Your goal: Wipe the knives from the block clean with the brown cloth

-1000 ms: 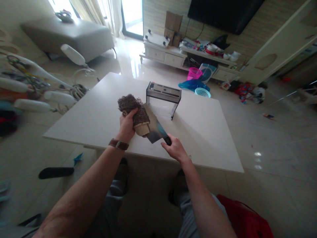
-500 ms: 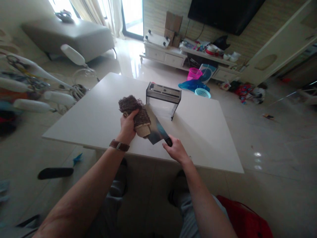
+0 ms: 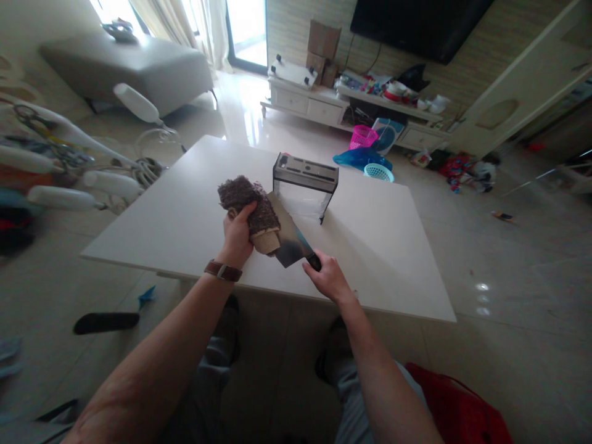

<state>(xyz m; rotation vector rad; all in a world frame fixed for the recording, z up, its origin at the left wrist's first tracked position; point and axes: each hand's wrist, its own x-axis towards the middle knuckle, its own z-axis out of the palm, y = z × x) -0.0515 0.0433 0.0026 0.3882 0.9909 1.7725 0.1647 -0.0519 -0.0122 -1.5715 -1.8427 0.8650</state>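
My left hand [image 3: 238, 237] is closed around a shaggy grey-brown cloth [image 3: 250, 203], the thumb lying across its top. A tan, board-like piece [image 3: 267, 242] sticks out of the cloth's lower end. The cloth is up against the broad metal blade of a cleaver [image 3: 291, 237], hiding part of it; whether they touch cannot be made out. My right hand [image 3: 329, 277] grips the cleaver's black handle, with the blade slanting up and left above the table. Just beyond the blade stands a knife stand [image 3: 306, 171] with a slotted dark top and clear sides.
Everything is over a white table [image 3: 383, 246]. A pink basket [image 3: 363, 137], a blue plastic thing [image 3: 361, 159] and a pale blue basket [image 3: 378, 172] lie past its far edge. White lamp arms [image 3: 139, 105] reach in at left. A red bag [image 3: 457, 407] sits at lower right.
The cloth in my left hand has shifted slightly up and left along the blade. The cleaver and my right hand stay nearly still.
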